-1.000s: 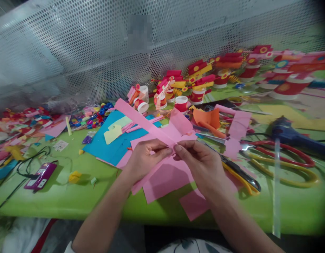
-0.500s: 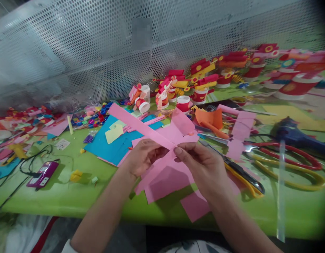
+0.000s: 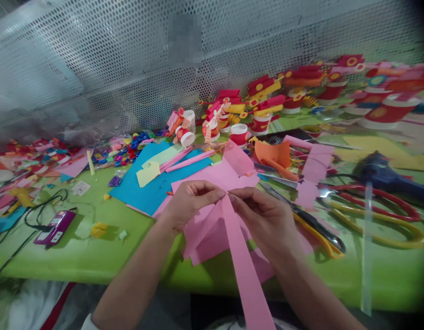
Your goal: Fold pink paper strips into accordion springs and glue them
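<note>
The left hand [image 3: 189, 206] has thumb and forefinger pressed together on the narrow upper end of a pink strip [image 3: 246, 270]. The right hand [image 3: 272, 220] pinches at the same spot from three o'clock, its fingertips at the strip's right edge, the two sets of tips almost meeting. From that pinch the strip runs down between the wrists, toward a point between five and six o'clock — it widens as it goes and leaves the view at the bottom.

Beneath the hands lie overlapping pink sheets [image 3: 208, 250] on the green table [image 3: 105, 261]. A blue sheet [image 3: 139, 195] spreads at nine to ten o'clock, bearing thin pink strips [image 3: 177, 160] and a pale yellow scrap [image 3: 148, 176]. Orange paper [image 3: 275, 158] sits at two o'clock; a black-and-yellow tool [image 3: 316, 227] lies between three and four, beside the right wrist. Farther out at three o'clock is a dark blue glue gun [image 3: 387, 176]. A purple device [image 3: 57, 228] rests between eight and nine — well apart from the hands. Just past twelve stands a red cup [image 3: 238, 136], white-rimmed, before a perforated metal screen [image 3: 129, 68].
</note>
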`<state>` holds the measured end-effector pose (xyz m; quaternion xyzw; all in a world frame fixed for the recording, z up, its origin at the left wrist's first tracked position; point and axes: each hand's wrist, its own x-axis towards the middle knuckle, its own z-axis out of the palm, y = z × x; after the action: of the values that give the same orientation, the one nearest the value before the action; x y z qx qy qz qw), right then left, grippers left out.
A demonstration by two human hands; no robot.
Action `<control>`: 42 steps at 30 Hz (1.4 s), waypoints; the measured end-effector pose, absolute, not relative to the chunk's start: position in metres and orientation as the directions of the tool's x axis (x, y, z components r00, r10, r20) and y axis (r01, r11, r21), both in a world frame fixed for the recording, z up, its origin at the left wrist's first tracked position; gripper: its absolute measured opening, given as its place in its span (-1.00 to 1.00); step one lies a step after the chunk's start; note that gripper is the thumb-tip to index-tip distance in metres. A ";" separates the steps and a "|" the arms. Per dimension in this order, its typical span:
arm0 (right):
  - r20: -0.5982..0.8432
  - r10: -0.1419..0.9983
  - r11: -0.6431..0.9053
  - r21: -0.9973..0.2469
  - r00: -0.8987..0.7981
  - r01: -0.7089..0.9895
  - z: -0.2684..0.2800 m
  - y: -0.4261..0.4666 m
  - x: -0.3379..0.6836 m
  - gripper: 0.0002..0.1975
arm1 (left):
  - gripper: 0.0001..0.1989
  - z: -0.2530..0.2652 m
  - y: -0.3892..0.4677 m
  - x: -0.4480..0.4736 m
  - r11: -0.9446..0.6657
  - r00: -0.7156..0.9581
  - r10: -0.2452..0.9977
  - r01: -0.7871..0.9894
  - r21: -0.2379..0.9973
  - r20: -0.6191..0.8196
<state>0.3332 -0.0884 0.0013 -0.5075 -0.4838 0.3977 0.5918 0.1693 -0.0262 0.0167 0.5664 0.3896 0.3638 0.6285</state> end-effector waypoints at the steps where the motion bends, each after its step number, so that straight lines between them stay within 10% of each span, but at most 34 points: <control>1: 0.171 0.961 0.171 -0.985 0.215 0.023 0.002 -0.089 0.333 -0.82 | -0.71 0.017 -0.026 0.169 0.068 0.429 0.901 0.012 0.998 -0.067; 26: -0.076 0.994 -0.059 -0.980 0.083 -0.192 0.020 -0.087 0.337 -0.70 | -0.81 0.035 -0.042 0.166 -0.333 0.462 0.873 0.332 0.882 0.156; 42: 0.022 1.000 0.022 -0.996 -0.003 -0.088 0.011 -0.087 0.341 -0.81 | -0.87 0.045 -0.037 0.154 -0.413 0.578 0.803 0.368 0.833 0.143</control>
<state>0.3414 -0.0868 0.0113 -0.4709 -0.4838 0.5170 0.5262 0.1540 -0.0367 0.0446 0.7947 0.3684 0.2742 0.3970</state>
